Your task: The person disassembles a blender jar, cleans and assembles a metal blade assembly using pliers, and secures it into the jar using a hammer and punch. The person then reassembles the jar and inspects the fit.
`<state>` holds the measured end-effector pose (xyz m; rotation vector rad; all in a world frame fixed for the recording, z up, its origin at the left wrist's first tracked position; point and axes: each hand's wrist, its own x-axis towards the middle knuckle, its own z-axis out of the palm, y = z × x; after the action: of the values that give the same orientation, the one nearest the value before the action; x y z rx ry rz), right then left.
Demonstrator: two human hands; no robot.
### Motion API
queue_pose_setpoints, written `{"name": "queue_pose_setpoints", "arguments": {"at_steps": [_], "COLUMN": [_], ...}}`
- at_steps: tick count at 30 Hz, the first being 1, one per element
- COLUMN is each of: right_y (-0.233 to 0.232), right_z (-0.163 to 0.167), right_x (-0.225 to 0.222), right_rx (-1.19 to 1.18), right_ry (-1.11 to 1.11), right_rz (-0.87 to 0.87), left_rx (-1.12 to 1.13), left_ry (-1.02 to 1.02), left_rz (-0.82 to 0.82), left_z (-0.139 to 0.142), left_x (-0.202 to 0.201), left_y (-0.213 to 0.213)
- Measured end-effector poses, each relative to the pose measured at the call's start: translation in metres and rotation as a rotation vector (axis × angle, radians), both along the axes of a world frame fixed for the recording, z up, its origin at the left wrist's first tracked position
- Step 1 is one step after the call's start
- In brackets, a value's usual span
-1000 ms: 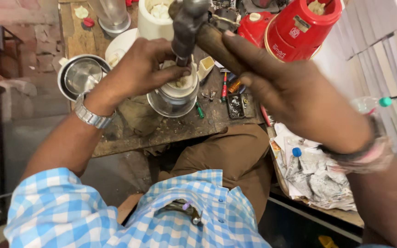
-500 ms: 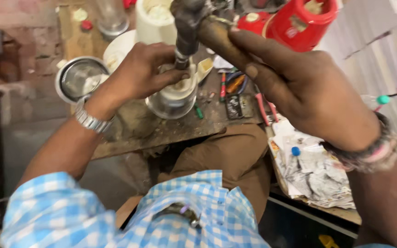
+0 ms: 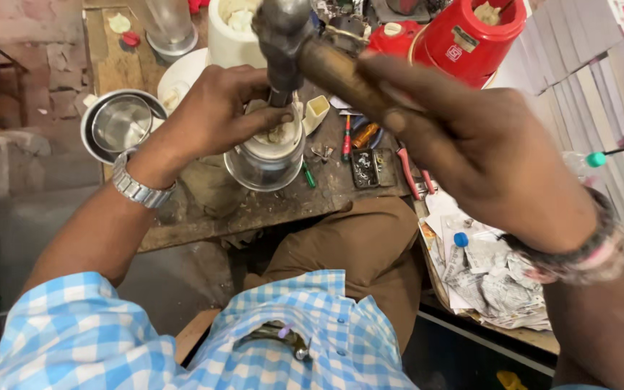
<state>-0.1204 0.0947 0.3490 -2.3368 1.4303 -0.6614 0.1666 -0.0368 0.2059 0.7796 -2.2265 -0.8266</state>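
The left hand (image 3: 214,115) pinches a small metal punch (image 3: 278,96) upright on the steel mixer jar (image 3: 265,155) at the workbench (image 3: 254,209) edge. The right hand (image 3: 485,152) wraps tightly around a wooden-handled hammer (image 3: 283,29). A square, short blow seems best, with fingers kept low.

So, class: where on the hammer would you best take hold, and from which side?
Grip the hammer on its brown wooden handle, well back from the metal head, coming from the right as the right hand does. The handle angles that way, while the left hand crowds the head.
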Motion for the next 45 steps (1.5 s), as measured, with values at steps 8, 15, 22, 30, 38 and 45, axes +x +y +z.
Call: {"name": "queue_pose_setpoints", "arguments": {"at_steps": [8,15,22,30,38,45], "right_y": [0.002,0.006,-0.001,0.006,-0.013,0.009], "right_z": [-0.011,-0.005,-0.006,-0.006,-0.011,0.002], "right_x": [0.003,0.002,0.014,-0.003,0.016,-0.019], "right_rx": [-0.226,0.055,-0.258,-0.050,-0.138,-0.016], "right_ry": [-0.541,-0.093,-0.528,-0.186,-0.227,-0.392], "right_rz": [-0.093,-0.019,-0.060,0.057,0.028,-0.066], "left_rx": [-0.187,-0.148,-0.157,-0.072,-0.122,-0.102], "left_ry": [0.042,-0.031,0.048,0.070,-0.068,0.016], "left_rz": [-0.038,-0.010,-0.027,-0.030,-0.005,-0.023], "left_z": [-0.014,-0.019,-0.021,-0.019,-0.012,-0.015], "left_x": [0.003,0.003,0.006,0.001,0.003,0.001], "left_y": [-0.014,-0.010,-0.016,-0.013,-0.012,-0.012]}}
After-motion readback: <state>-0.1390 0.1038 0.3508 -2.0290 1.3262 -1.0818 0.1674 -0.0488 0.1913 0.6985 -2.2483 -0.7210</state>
